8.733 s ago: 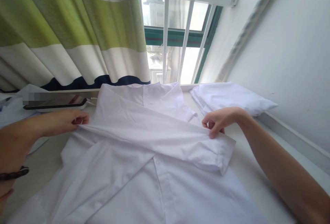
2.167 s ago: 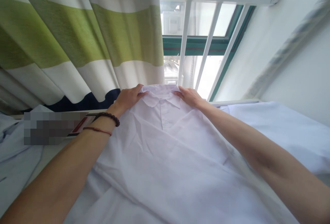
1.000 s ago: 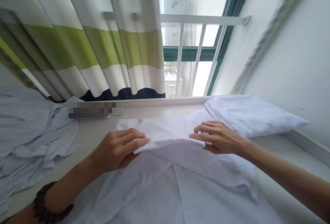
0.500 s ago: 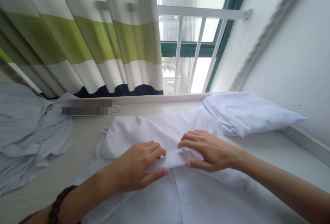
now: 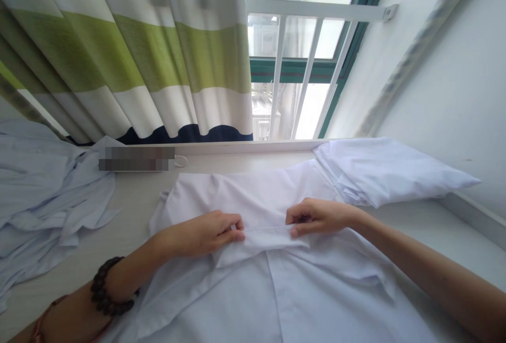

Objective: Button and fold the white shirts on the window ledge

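Note:
A white garment [image 5: 237, 295] is spread over the pale surface in front of me, with a folded band of its cloth across the middle. My left hand [image 5: 213, 232] pinches the left part of this band between thumb and fingers. To the right, my right hand [image 5: 316, 217] pinches the same band, its fingers curled in. Cloth lies between the two hands, and the hands are apart. Dark beads circle my left wrist.
Crumpled white clothes [image 5: 43, 201] lie at the left. A folded white cloth [image 5: 395, 172] rests at the back right by the wall. A blurred-out long object [image 5: 136, 159] sits near the back ledge, below a striped curtain [image 5: 130, 53] and a barred window.
Both hands have closed from loosely spread fingers into pinches on the cloth band. The band's edge is lifted and reshaped. The view has shifted slightly.

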The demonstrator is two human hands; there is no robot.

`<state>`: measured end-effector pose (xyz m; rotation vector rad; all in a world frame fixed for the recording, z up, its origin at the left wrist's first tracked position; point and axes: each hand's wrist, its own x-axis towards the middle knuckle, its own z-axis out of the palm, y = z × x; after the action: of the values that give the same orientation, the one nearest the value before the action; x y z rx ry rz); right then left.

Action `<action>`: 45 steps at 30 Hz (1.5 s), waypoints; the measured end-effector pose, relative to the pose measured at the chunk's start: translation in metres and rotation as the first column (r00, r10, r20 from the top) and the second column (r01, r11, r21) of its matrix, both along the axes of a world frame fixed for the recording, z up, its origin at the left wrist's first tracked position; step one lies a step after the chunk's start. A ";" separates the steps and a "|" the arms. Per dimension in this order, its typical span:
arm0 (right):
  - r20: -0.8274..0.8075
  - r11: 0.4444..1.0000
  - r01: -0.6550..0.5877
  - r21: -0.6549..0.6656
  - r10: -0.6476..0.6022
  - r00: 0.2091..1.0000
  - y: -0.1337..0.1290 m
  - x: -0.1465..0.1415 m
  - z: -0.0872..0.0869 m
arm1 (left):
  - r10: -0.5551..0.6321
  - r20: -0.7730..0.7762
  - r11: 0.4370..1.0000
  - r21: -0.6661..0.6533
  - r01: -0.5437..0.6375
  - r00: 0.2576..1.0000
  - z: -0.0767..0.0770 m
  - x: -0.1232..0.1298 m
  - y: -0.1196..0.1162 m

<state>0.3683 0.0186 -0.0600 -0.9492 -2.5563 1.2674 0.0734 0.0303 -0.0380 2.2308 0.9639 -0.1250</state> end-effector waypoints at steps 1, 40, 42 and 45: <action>-0.003 1.000 0.013 0.011 -0.013 1.000 -0.001 0.001 -0.001 | 0.007 -0.011 1.000 -0.011 -0.007 1.000 -0.001 0.000 0.000; 0.286 0.501 0.719 0.481 -0.866 0.411 0.073 0.070 0.013 | 0.576 0.461 0.687 0.174 -0.705 0.675 -0.017 -0.120 0.103; 0.322 0.506 0.672 0.541 -0.863 0.390 0.073 0.068 0.011 | 0.531 0.442 0.695 0.260 -0.670 0.723 -0.016 -0.119 0.099; 0.311 0.471 0.650 0.596 -0.882 0.354 0.073 0.058 0.011 | 0.478 0.240 0.667 0.527 -0.527 0.845 -0.008 -0.108 0.096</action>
<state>0.4260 0.0920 -0.0492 -2.3519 -1.9106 0.1444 -0.0346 0.1264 -0.0455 2.3498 1.7176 0.5919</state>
